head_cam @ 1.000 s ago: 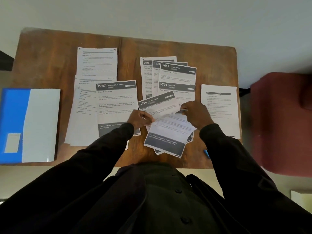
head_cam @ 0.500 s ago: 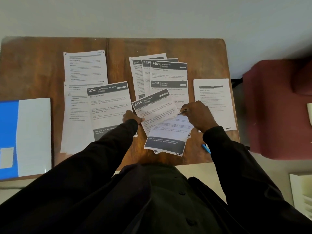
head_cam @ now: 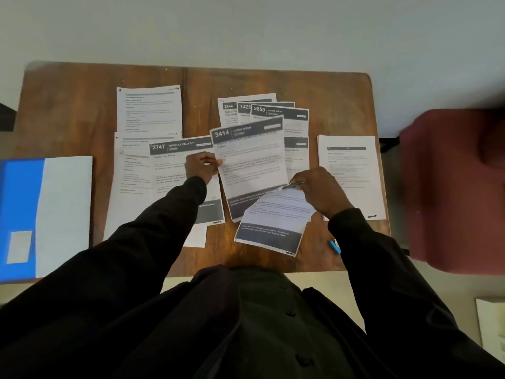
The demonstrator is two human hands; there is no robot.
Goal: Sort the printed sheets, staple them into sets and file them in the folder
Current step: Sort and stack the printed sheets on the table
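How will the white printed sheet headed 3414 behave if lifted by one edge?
Probably floppy: the white printed sheet headed 3414 is one thin page pinched at its edge by the left hand. Likely light, sliding easily on the smooth wooden table.

Seen from above, we note a black long-sleeved garment (head_cam: 246, 332) with a buttoned front, where dark round buttons (head_cam: 288, 313) run down the centre. The left sleeve (head_cam: 153, 228) and right sleeve (head_cam: 382, 269) are plain black cloth, loosely creased, ending at the wrists of the bare left hand (head_cam: 200, 166) and right hand (head_cam: 318, 190).
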